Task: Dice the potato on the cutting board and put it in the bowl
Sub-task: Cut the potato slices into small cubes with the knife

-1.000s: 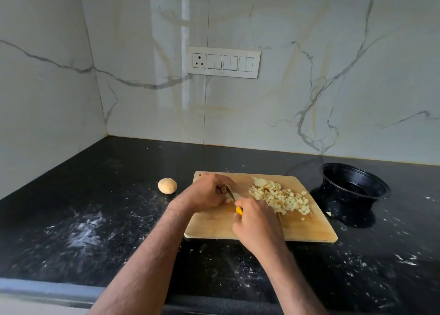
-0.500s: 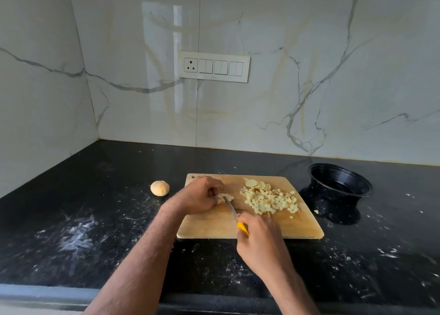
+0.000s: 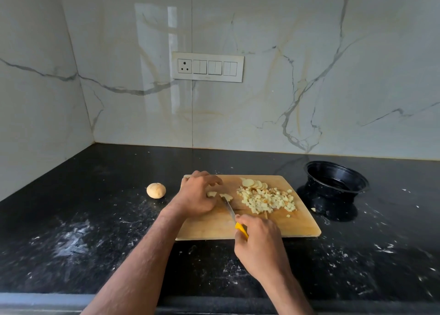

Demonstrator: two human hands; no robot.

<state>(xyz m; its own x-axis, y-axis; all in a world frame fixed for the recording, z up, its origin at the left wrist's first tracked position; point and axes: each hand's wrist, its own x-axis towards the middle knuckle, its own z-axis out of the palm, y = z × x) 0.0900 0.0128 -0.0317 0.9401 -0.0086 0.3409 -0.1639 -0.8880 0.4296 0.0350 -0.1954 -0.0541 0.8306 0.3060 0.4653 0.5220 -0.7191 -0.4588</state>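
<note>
A wooden cutting board [image 3: 209,229] lies on the black counter. A heap of diced potato [image 3: 266,199] covers its right half, with a few round slices [image 3: 253,183] behind the heap. My left hand [image 3: 196,195] rests on the board's left part, its curled fingers holding a small potato piece [image 3: 211,194]. A second piece [image 3: 226,197] lies beside it at the knife tip. My right hand [image 3: 258,245] grips a yellow-handled knife [image 3: 229,208], blade pointing away toward those pieces. The black bowl [image 3: 337,181] stands to the right of the board and looks empty.
An uncut potato end [image 3: 156,190] sits on the counter left of the board. White smears and crumbs speckle the black counter [image 3: 71,243]. A stray potato bit [image 3: 313,209] lies near the bowl. A marble wall with a switch panel [image 3: 207,66] rises behind.
My right hand has drawn the knife back toward me, away from the heap. The left hand stays on the small pieces, now split in two. The camera has tilted slightly.
</note>
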